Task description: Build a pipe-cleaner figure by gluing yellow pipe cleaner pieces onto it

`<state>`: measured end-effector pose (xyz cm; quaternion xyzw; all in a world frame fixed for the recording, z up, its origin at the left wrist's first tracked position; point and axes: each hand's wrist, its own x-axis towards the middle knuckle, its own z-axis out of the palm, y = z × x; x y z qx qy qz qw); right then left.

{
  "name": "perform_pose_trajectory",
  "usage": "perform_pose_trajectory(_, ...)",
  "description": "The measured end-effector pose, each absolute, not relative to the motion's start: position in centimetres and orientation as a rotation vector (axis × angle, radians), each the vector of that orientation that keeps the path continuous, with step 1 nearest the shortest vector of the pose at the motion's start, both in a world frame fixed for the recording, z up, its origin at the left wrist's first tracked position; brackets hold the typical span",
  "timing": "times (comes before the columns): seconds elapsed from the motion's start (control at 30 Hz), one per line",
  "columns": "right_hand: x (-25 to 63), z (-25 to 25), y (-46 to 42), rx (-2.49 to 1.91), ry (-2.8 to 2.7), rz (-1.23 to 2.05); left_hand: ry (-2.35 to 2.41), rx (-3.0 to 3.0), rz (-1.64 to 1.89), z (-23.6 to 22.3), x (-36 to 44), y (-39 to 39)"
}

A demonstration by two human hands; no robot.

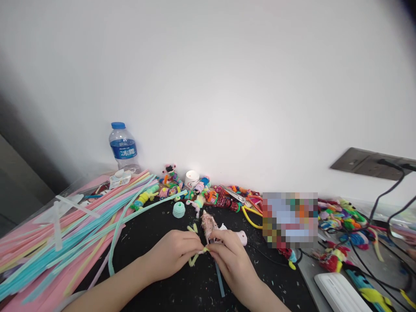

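Above the black mat, my left hand (177, 253) and my right hand (230, 255) meet fingertip to fingertip. Both pinch a small yellow pipe cleaner (193, 261), whose bent pale-yellow ends show past the left fingers. Where it is gripped, the fingers partly hide it. Just beyond my right hand stands a crusty, pinkish-brown cone-shaped thing (208, 223). A white and pink tool body (241, 237), perhaps a glue gun, shows behind the same hand. Beneath that hand a bluish translucent stick (219, 279) pokes out. A mint-green coiled pipe cleaner piece (178, 209) sits farther back.
Long pastel pipe cleaners (87, 234) spread over the left side. A water bottle (123, 149), a paper cup (192, 178) and colourful fuzzy figures (170, 190) line the wall. Scissors (251, 212) lie right of centre. Black cables (373, 212) hang near a white power strip (339, 292).
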<state>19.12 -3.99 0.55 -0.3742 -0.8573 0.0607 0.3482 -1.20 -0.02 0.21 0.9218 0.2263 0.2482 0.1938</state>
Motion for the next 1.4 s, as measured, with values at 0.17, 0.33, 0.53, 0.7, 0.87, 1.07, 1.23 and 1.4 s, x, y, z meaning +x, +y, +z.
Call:
perform_pose_trajectory(0.17,18.99,0.58,-4.02,-0.985,-2.220,0.156,0.662,2.567,0.723,0.29,-1.01,-0.10)
perform_pose_trajectory(0.33,19.16,0.42,-3.85,-1.038,-2.225,0.148,0.712,2.515,0.743,0.45,-1.17,0.04)
perform_pose_trajectory(0.53,19.27,0.22,-3.71,-1.064,-2.206,0.136,0.710,2.483,0.756,0.64,-1.31,0.15)
perform_pose_trajectory(0.7,19.07,0.49,-3.95,-1.036,-2.207,0.164,0.696,2.481,0.733,0.71,-1.17,0.01)
perform_pose_trajectory(0.87,18.94,0.51,-4.00,-1.029,-2.186,0.198,0.709,2.478,0.731,0.58,-1.14,0.03)
perform_pose_trajectory(1.07,18.91,0.14,-3.91,-1.012,-2.148,0.231,0.705,2.472,0.762,0.36,-1.19,0.10)
perform_pose_trajectory(1.23,18.91,0.21,-3.86,-1.001,-2.134,0.243,0.709,2.450,0.764,0.27,-1.28,0.17)
perform_pose_trajectory(1.4,18.94,0.36,-3.91,-1.041,-2.120,0.244,0.709,2.444,0.781,0.26,-1.30,0.16)
